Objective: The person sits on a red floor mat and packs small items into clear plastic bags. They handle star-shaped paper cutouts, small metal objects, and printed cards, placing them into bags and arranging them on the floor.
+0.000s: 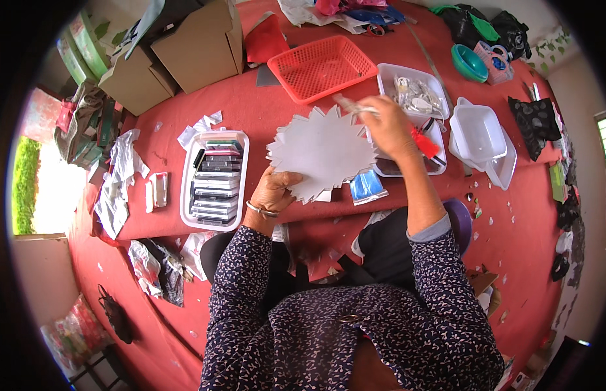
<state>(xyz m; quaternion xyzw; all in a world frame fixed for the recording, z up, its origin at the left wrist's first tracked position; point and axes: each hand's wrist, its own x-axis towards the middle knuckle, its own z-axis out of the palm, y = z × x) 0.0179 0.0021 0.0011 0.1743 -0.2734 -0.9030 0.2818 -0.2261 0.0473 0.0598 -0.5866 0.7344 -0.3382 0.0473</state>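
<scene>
My left hand [274, 190] grips the lower left edge of a white sheet with a jagged, starburst-like rim [322, 153], thumb on top and fingers underneath. It is held up in front of me, above the near edge of the red-covered surface. My right hand [386, 124] is raised at the sheet's upper right edge, its fingers closed on a pale, thin piece [352, 104] smeared by motion. What that piece is cannot be made out. Just below the sheet lies a blue-and-white packet [367, 186].
A white bin [184, 195] of upright flat cases stands left. Beyond the sheet is a red basket [296, 91]. White tubs [384, 78] with cables, a red-and-black tool [425, 144] and stacked white containers [477, 133] stand right. Cardboard boxes [197, 49] sit back left.
</scene>
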